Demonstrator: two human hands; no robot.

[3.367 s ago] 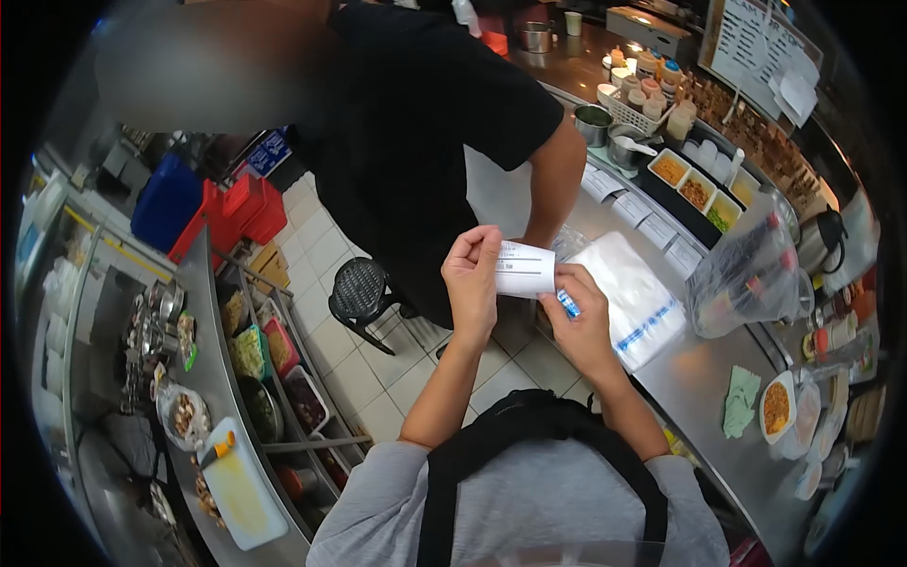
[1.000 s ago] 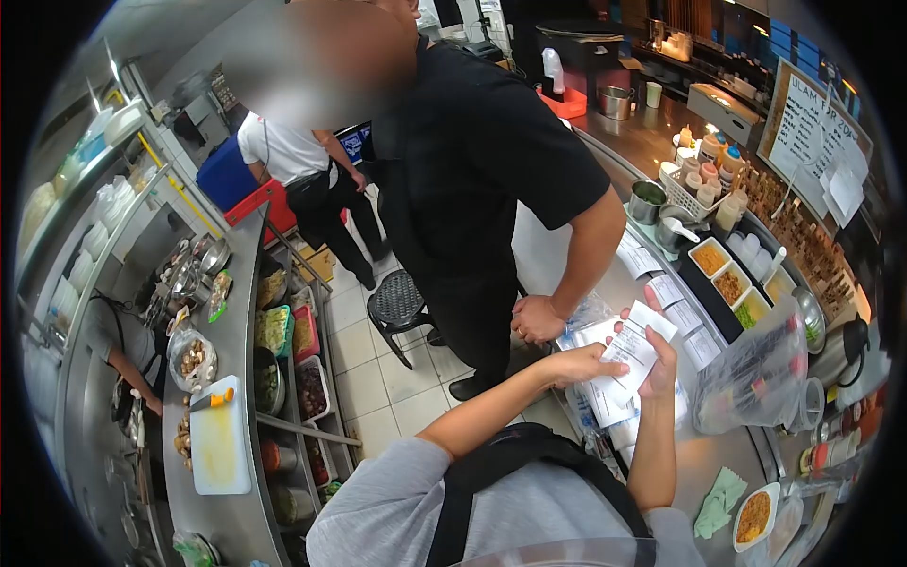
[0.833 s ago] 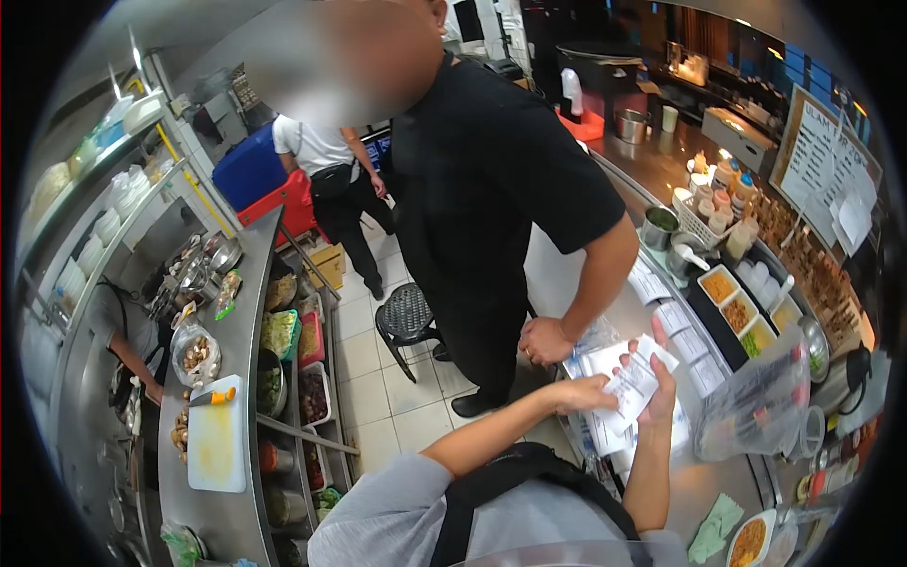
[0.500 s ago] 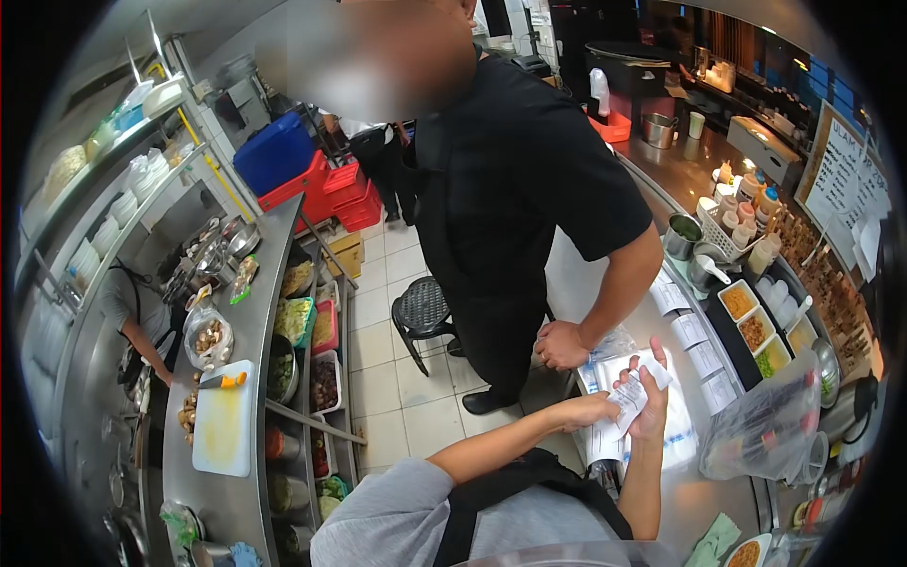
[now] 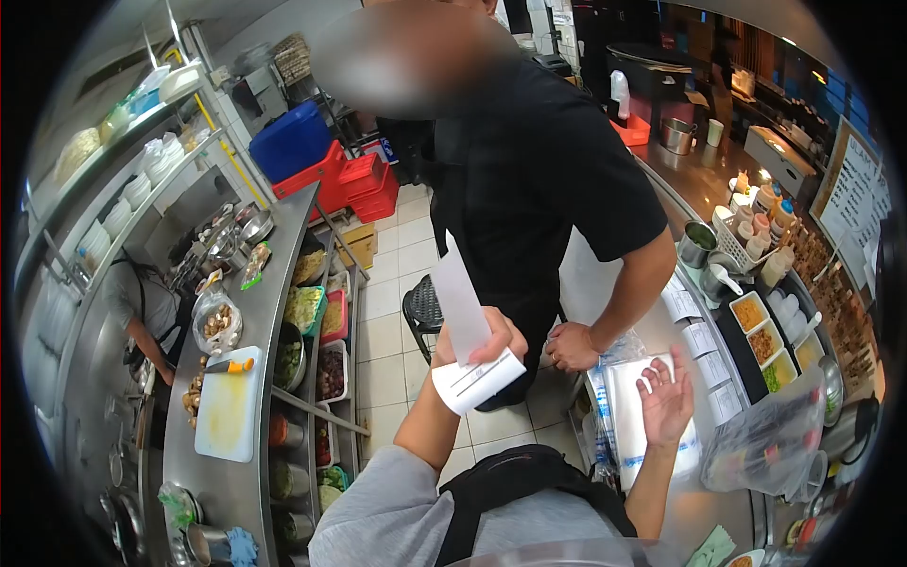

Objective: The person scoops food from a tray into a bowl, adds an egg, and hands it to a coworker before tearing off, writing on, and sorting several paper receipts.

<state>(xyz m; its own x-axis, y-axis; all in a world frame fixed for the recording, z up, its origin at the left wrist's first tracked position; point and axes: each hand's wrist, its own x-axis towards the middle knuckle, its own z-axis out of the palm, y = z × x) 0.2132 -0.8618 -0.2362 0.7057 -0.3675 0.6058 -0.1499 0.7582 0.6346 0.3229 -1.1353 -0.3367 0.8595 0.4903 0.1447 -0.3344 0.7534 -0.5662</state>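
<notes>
My left hand [image 5: 505,335] is closed on a paper slip, raised in front of the co-worker's black apron. One pale strip of the paper slip [image 5: 460,302] sticks up above my fingers. Below them, a curled white part with printed lines [image 5: 479,381] hangs over my wrist. My right hand [image 5: 667,404] is empty, palm up with fingers spread. It hovers over a stack of white plastic bags [image 5: 624,416] on the steel counter [image 5: 694,510].
A co-worker in black [image 5: 539,170] stands close ahead, a hand [image 5: 573,347] resting at the counter edge. Clear plastic bag [image 5: 765,435], paper slips [image 5: 701,340] and food trays [image 5: 761,331] lie right. On the left bench are a cutting board [image 5: 227,416] and knife [image 5: 231,367].
My hands were together on the crumpled paper slip over the counter. Now my left hand has carried it left, unfolded, and my right hand has let go and opened.
</notes>
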